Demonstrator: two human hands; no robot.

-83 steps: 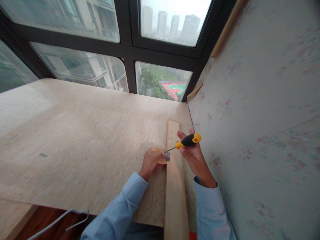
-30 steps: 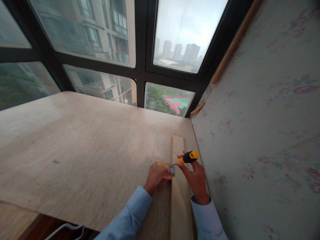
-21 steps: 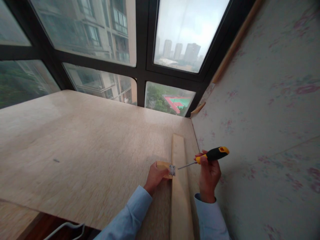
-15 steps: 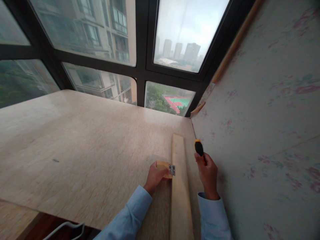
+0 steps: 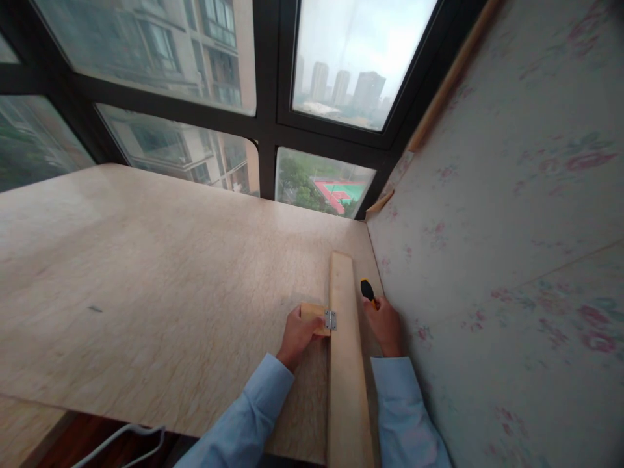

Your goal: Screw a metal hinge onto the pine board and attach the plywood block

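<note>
My left hand (image 5: 298, 333) grips a small wooden block (image 5: 312, 312), thumb on top near a metal hinge (image 5: 330, 320). The hinge bridges the joint between this block and a long wooden board (image 5: 345, 377), which lies lengthwise on the pale countertop. To the right of the board, my right hand (image 5: 385, 326) is closed round a yellow and black screwdriver (image 5: 367, 290). Its handle points up and away from me; its shaft is hidden from view. The screwdriver is apart from the hinge.
The countertop (image 5: 170, 279) stretches left, with a small dark sliver (image 5: 95, 309) on it. A floral-papered wall (image 5: 511, 260) rises close on the right. Dark-framed windows (image 5: 266, 130) stand behind. A white bent tube (image 5: 121, 437) shows below the counter's front edge.
The screwdriver's tip was at the hinge; my right hand has drawn it back to the right and turned it handle-forward. My left hand keeps its hold on the block. The view has shifted slightly.
</note>
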